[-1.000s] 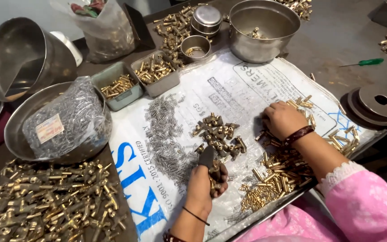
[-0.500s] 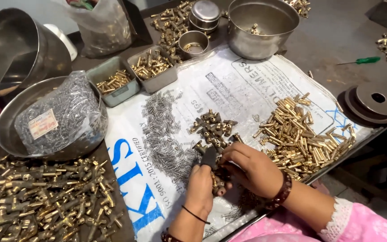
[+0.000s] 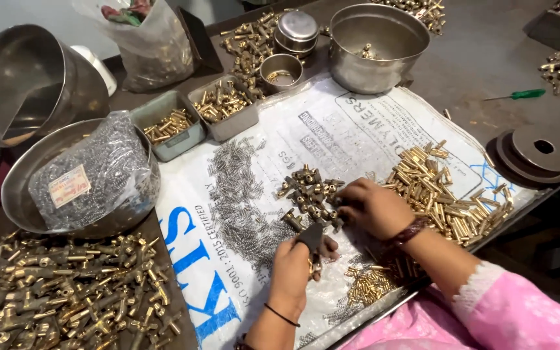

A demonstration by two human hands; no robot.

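- Left hand (image 3: 291, 272) grasps a small dark fitting (image 3: 310, 236) in its grip.
- Right hand (image 3: 374, 209), grip curled, picks at clustered brass parts (image 3: 309, 194) on the printed sack (image 3: 358, 136).

Lighting: even, soft daylight, moderately bright, strongest over the white sack (image 3: 371, 129) at centre. Shadows: faint and short beneath the hands and piles; darker at the desk (image 3: 481, 58) edge, lower right. Glare: mild highlights on the steel pot (image 3: 377, 39) and tilted steel bowl (image 3: 27, 84); glints on the plastic bag (image 3: 92, 175). Focus: sharp centrally; slight softness on the pink sleeve (image 3: 513, 311). Distortion: wide-angle bending towards the corners.
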